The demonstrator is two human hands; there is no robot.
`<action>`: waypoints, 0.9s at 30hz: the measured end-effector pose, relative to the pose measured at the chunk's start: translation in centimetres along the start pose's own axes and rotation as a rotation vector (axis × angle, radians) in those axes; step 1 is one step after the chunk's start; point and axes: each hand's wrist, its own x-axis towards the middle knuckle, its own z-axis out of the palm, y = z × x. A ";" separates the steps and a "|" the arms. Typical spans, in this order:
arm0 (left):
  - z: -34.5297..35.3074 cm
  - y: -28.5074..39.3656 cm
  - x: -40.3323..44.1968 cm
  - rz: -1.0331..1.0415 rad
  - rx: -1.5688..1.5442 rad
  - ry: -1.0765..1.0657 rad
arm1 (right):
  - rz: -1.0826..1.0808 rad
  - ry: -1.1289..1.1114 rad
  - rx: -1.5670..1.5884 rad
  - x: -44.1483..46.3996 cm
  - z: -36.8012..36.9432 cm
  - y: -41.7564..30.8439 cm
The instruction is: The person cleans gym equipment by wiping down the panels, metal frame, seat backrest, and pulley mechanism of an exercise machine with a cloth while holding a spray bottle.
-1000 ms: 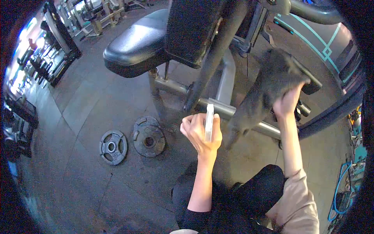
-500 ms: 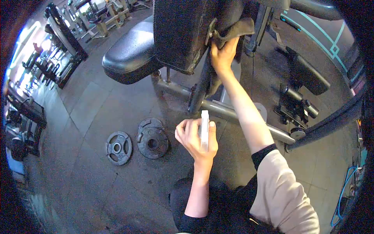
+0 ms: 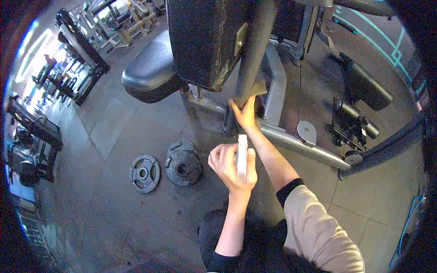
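My left hand (image 3: 224, 164) is closed around a narrow, whitish translucent bottle (image 3: 242, 160), held upright in front of my body; its contents are unclear. Farther forward, my right hand (image 3: 247, 116) presses a dark cloth (image 3: 258, 89) to the lower part of a grey metal post (image 3: 256, 54) on a gym machine. The fingers wrap partly round the post, and some are hidden behind it. Left of the post stands the machine's black padded backrest (image 3: 202, 45), its edge worn. A black seat pad (image 3: 150, 68) sticks out beyond it.
Two piles of weight plates lie on the tiled floor: a single grey plate (image 3: 145, 174) and stacked darker plates (image 3: 183, 166). A silver frame tube (image 3: 296, 143) runs low to the right. Another padded machine (image 3: 364, 86) stands at right, and racks (image 3: 82, 54) at far left.
My right hand has slid down the post with the cloth, from beside the backrest to near the base. The left hand keeps the bottle almost where it was. The view has shifted slightly.
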 end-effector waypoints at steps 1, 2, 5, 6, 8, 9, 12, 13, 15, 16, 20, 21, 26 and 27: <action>-0.1 0.4 0.0 0.024 0.007 -0.007 | 0.097 -0.068 0.047 -0.5 0.4 1.4; -0.2 0.3 0.2 0.036 0.002 -0.006 | 0.201 -0.136 0.093 -1.1 0.6 2.5; -0.6 0.4 0.3 0.010 -0.006 -0.018 | 0.113 -0.047 0.005 -0.2 0.1 1.1; -0.8 0.2 0.6 -0.016 -0.058 0.006 | 0.003 0.029 -0.058 1.9 -0.4 -0.6; -0.8 -0.3 0.6 -0.060 -0.111 0.077 | 0.048 0.027 0.052 6.7 -1.9 -3.1; -1.1 -0.5 0.6 -0.086 -0.164 0.063 | 0.055 0.058 0.099 9.0 -2.9 -4.7; -2.1 0.4 1.9 -0.014 -0.063 0.047 | 0.150 0.315 0.233 13.2 -7.2 -13.5; -2.3 1.2 2.7 0.063 -0.001 0.077 | 0.122 0.378 0.300 13.7 -7.6 -14.6; -3.3 3.4 4.7 0.159 0.123 0.039 | 0.167 0.377 0.361 13.6 -8.9 -16.6; -3.7 4.1 5.7 0.212 0.181 0.017 | 0.239 0.311 0.351 13.2 -9.7 -17.5; -3.7 4.9 9.1 0.300 0.310 0.189 | 0.291 0.272 0.543 13.8 -9.5 -15.4; -3.5 5.0 9.1 0.186 0.303 0.226 | 0.318 0.238 0.648 14.1 -9.5 -14.8; -3.0 3.9 7.5 0.061 0.350 0.152 | 0.303 0.196 0.914 15.1 -9.9 -13.2; -2.8 3.1 7.2 0.025 0.338 0.137 | 0.310 0.206 0.909 15.1 -9.8 -12.7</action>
